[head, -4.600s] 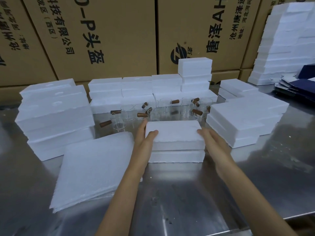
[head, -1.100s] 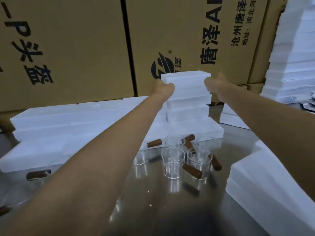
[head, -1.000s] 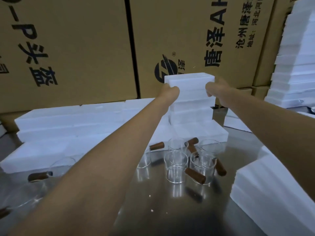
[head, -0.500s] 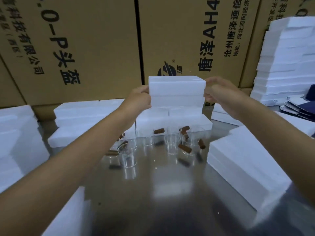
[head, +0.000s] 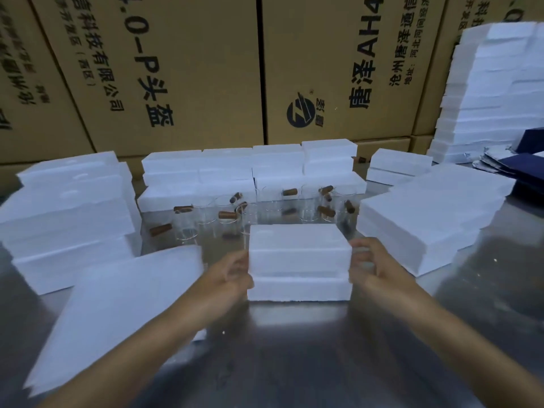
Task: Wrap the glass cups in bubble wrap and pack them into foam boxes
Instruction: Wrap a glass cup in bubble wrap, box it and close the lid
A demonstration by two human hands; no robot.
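A white foam box (head: 298, 260), two layers high, stands on the steel table (head: 294, 363) right in front of me. My left hand (head: 228, 275) grips its left end and my right hand (head: 374, 263) grips its right end, fingers curled round the sides. Behind the box stand several clear glass cups (head: 206, 214) with brown wooden handles. A stack of white bubble wrap sheets (head: 112, 313) lies flat at my left forearm.
More foam boxes (head: 250, 169) line the back of the table; a foam stack (head: 67, 213) rises at the left and another (head: 429, 219) at the right. Cardboard cartons (head: 176, 69) wall off the rear. Dark blue flat boxes (head: 521, 163) lie far right.
Both hands took a foam box from the rear stack, carried it toward me and brought it down onto the table in front of the cups. My view dropped and pulled back.
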